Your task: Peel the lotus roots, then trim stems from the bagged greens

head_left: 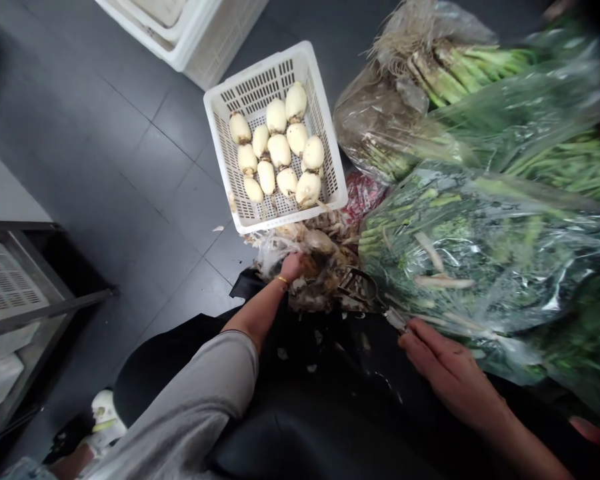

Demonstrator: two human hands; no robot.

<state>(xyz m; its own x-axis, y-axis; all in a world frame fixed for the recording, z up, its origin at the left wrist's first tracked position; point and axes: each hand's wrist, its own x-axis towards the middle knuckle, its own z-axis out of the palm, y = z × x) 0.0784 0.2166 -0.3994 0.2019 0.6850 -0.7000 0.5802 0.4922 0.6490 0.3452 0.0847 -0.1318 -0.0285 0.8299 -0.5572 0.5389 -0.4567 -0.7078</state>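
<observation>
Silver-handled peeler with dark looped head (394, 319): gripped by the right hand's (443, 363) fingers, beside crumpled brown-and-white scraps (325, 293). Left hand (293, 267) is among them, fingers hidden, state undetermined. Judged step: reaching in; next move appears to need firm left-hand purchase.

The lotus root segments (279, 151) are creamy white, ringed brown at the joints. Their basket (335, 175) is white, patterned with rows of slots. Brown and beige mottle the peelings (325, 293). The peeler (395, 319) has a silvery handle. The bracelet (282, 279) is golden yellow, the sleeve (215, 380) grey, the apron (305, 420) black. Leafy greens (500, 253) show deep green, floor tiles (155, 153) slate grey with darker lines.
</observation>
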